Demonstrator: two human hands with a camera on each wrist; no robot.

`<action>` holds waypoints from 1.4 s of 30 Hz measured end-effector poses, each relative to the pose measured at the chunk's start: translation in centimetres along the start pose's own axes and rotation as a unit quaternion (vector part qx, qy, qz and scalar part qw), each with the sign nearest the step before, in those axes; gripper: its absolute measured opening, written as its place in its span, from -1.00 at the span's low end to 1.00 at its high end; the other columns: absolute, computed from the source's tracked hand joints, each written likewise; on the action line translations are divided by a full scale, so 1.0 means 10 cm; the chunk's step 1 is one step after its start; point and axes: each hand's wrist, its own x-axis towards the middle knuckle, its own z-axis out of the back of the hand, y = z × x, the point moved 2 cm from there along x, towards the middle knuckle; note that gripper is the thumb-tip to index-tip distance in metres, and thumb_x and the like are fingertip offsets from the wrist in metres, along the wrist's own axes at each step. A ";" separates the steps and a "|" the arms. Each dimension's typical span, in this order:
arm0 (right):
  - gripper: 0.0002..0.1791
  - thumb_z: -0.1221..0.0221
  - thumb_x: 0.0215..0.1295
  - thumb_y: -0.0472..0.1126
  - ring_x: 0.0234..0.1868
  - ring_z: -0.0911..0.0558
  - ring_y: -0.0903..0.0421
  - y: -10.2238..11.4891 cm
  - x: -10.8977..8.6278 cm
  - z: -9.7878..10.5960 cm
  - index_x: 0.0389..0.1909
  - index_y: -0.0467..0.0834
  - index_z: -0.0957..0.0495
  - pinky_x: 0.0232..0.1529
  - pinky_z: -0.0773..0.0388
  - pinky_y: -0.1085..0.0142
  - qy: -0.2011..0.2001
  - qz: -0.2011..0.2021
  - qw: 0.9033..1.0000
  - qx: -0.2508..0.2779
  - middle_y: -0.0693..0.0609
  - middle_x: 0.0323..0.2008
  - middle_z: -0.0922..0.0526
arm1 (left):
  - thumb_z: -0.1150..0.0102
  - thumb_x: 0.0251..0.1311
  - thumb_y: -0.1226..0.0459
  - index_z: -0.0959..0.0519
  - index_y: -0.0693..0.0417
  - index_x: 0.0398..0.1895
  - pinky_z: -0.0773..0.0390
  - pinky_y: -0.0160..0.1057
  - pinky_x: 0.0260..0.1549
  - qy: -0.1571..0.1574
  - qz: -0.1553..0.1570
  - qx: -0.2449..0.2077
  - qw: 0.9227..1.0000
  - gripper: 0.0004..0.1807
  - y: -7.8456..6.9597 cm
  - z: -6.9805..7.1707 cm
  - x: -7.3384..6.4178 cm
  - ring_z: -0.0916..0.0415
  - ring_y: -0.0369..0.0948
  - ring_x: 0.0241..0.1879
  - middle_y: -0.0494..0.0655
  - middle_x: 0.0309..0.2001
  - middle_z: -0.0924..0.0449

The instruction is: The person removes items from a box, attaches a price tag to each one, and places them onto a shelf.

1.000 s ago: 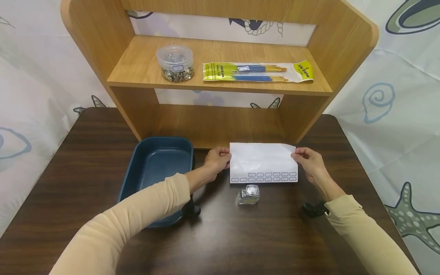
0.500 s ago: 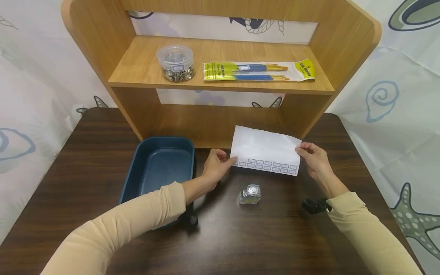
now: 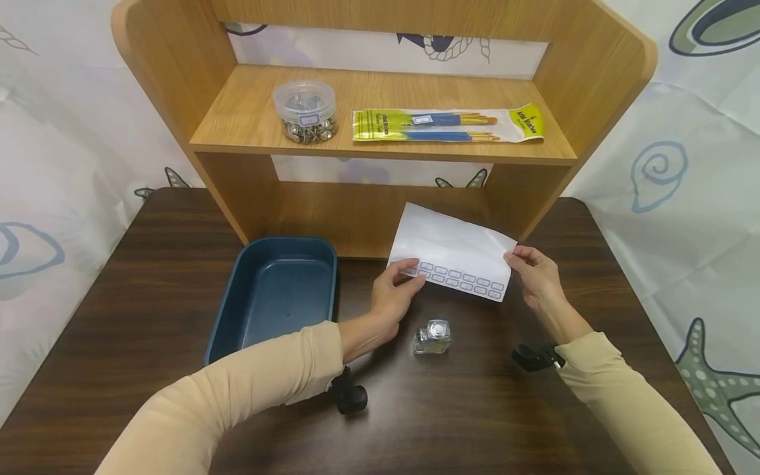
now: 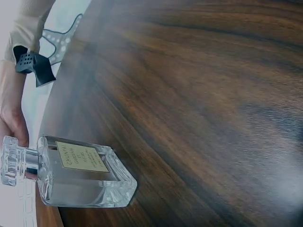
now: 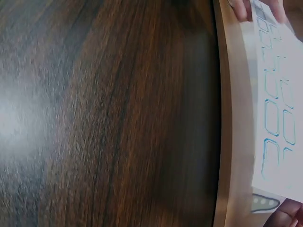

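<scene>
Between the two hands, a white sheet of label stickers (image 3: 454,241) is held up, tilted down to the right. Printed rows of small outlined labels run along its lower edge. My left hand (image 3: 392,300) has its thumb and index finger at the lower left corner, over the end labels; in the right wrist view its fingertips (image 5: 277,9) straddle the sheet's edge. My right hand (image 3: 537,280) pinches the right edge between thumb and fingers. A clear glass perfume bottle (image 3: 432,337) stands on the table below the sheet; its gold label faces the left wrist view.
A dark blue tray (image 3: 289,290) lies left, partly behind the left sleeve. Behind the hands stands a wooden shelf unit (image 3: 380,155). Its upper shelf bears a lidded clear jar (image 3: 305,112) of metal pieces and a pack of paintbrushes (image 3: 448,125).
The sheet has risen and tilted, its right end lower. My left hand has shifted from the sheet's left edge to its lower left corner labels. The right hand keeps its grip.
</scene>
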 end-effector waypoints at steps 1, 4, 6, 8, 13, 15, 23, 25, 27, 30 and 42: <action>-0.82 -0.17 0.21 -0.42 -0.46 -0.45 0.27 -0.01 0.00 -0.01 -0.44 -0.07 -0.50 -0.40 -0.43 0.48 0.001 0.001 1.000 0.002 0.15 -0.49 -0.49 | -0.28 0.07 0.35 -0.61 0.00 -0.01 -0.36 -0.36 -0.23 -0.007 -0.004 -0.002 1.000 -0.64 0.00 -0.01 0.01 -0.37 -0.15 -0.08 -0.01 -0.09 -0.49; -0.81 -0.17 0.20 -0.43 -0.48 -0.45 0.26 -0.03 -0.01 -0.04 -0.46 -0.07 -0.50 -0.42 -0.42 0.47 0.007 0.005 1.000 0.011 0.15 -0.51 -0.49 | -0.29 0.04 0.38 -0.63 -0.03 -0.04 -0.38 -0.39 -0.33 -0.028 -0.016 -0.004 0.999 -0.64 -0.01 -0.04 0.05 -0.41 -0.23 -0.26 -0.06 -0.21 -0.50; -0.81 -0.17 0.20 -0.43 -0.49 -0.45 0.26 -0.04 -0.01 -0.04 -0.46 -0.08 -0.50 -0.42 -0.43 0.48 0.010 0.003 1.000 0.015 0.14 -0.52 -0.49 | -0.30 0.03 0.39 -0.64 -0.03 -0.05 -0.39 -0.41 -0.41 -0.038 -0.025 -0.004 0.999 -0.64 -0.01 -0.05 0.07 -0.40 -0.28 -0.37 -0.10 -0.31 -0.49; -0.81 -0.17 0.20 -0.44 -0.50 -0.45 0.27 -0.06 -0.01 -0.05 -0.46 -0.08 -0.50 -0.43 -0.43 0.49 0.010 0.000 1.000 0.015 0.14 -0.53 -0.49 | -0.29 0.02 0.42 -0.64 -0.03 -0.04 -0.38 -0.42 -0.48 -0.042 -0.032 -0.006 0.999 -0.61 -0.01 -0.05 0.09 -0.39 -0.32 -0.48 -0.13 -0.40 -0.47; -0.82 -0.16 0.20 -0.44 -0.49 -0.45 0.28 -0.09 0.00 -0.04 -0.44 -0.09 -0.49 -0.46 -0.43 0.51 0.011 -0.003 1.000 0.011 0.15 -0.53 -0.49 | -0.27 0.03 0.45 -0.63 -0.01 -0.01 -0.39 -0.45 -0.49 -0.034 -0.044 0.010 0.998 -0.59 -0.01 -0.05 0.11 -0.37 -0.37 -0.54 -0.12 -0.46 -0.51; -0.82 -0.16 0.21 -0.44 -0.50 -0.46 0.28 -0.10 0.00 -0.03 -0.45 -0.09 -0.49 -0.46 -0.43 0.52 0.012 -0.001 1.000 0.012 0.15 -0.53 -0.49 | -0.27 0.03 0.44 -0.64 -0.01 -0.02 -0.40 -0.45 -0.49 -0.032 -0.048 0.028 0.998 -0.61 -0.01 -0.05 0.11 -0.38 -0.37 -0.55 -0.08 -0.46 -0.56; -0.88 -0.20 0.19 -0.41 -0.47 -0.46 0.28 -0.12 -0.02 -0.02 -0.39 -0.12 -0.50 -0.41 -0.46 0.52 0.012 0.006 1.000 -0.006 0.15 -0.50 -0.50 | -0.28 0.03 0.38 -0.62 -0.06 0.02 -0.39 -0.42 -0.45 -0.033 -0.055 0.086 0.994 -0.58 0.01 -0.03 0.13 -0.40 -0.35 -0.50 -0.02 -0.36 -0.64; -0.88 -0.20 0.19 -0.41 -0.47 -0.46 0.28 -0.13 -0.02 -0.02 -0.38 -0.13 -0.50 -0.42 -0.45 0.52 0.010 0.009 1.000 -0.009 0.15 -0.51 -0.50 | -0.29 0.03 0.37 -0.62 -0.06 0.02 -0.39 -0.41 -0.45 -0.031 -0.057 0.092 0.994 -0.58 0.01 -0.02 0.14 -0.41 -0.35 -0.49 -0.02 -0.38 -0.63; -0.87 -0.19 0.20 -0.42 -0.48 -0.46 0.28 -0.14 -0.01 -0.02 -0.40 -0.12 -0.49 -0.43 -0.44 0.52 0.008 0.009 1.000 -0.010 0.16 -0.51 -0.51 | -0.30 0.02 0.37 -0.62 -0.05 0.01 -0.38 -0.41 -0.45 -0.029 -0.059 0.091 0.994 -0.58 0.01 -0.02 0.14 -0.40 -0.35 -0.50 -0.02 -0.41 -0.62; -0.84 -0.16 0.21 -0.43 -0.49 -0.46 0.29 -0.16 -0.02 -0.02 -0.42 -0.11 -0.48 -0.44 -0.44 0.52 0.012 0.006 1.000 -0.006 0.17 -0.52 -0.53 | -0.29 0.00 0.40 -0.64 -0.04 -0.02 -0.38 -0.38 -0.42 -0.031 -0.060 0.087 0.994 -0.60 0.00 -0.02 0.14 -0.40 -0.32 -0.50 -0.02 -0.38 -0.61; -0.78 -0.12 0.22 -0.48 -0.51 -0.46 0.29 -0.19 -0.01 -0.04 -0.49 -0.09 -0.49 -0.46 -0.43 0.52 0.018 0.014 1.000 0.010 0.16 -0.55 -0.53 | -0.28 -0.01 0.41 -0.66 0.04 -0.18 -0.34 -0.21 -0.07 -0.034 -0.059 0.093 0.993 -0.73 0.01 -0.02 0.14 -0.43 -0.13 -0.12 -0.02 -0.13 -0.63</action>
